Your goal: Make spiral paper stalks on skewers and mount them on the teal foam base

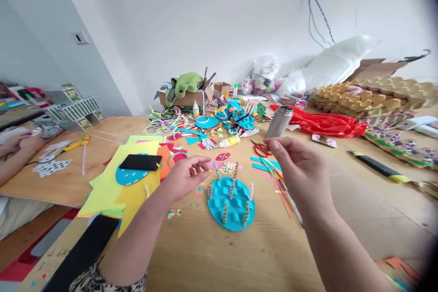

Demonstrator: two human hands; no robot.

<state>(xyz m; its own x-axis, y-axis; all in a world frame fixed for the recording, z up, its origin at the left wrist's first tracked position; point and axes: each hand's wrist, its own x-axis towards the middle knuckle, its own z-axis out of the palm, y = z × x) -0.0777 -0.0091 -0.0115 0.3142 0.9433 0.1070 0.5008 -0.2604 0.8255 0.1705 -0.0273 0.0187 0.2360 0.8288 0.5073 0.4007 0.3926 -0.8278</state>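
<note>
Wooden desk [270, 255]. Right hand [303, 171], centre-right: grip pressed together, contents indiscernible. Left hand [186, 177], centre-left: grip loosely spread. Blue disc [235, 214], lower centre, bears upright twisted pieces [245, 213]. Judged step: fitting pieces; next move calls for clearance around them.

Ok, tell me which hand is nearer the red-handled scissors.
Right. The right hand appears just beside the red-handled scissors, though contact is unclear; the left hand is farther off, to their left, near the blue disc.
</note>
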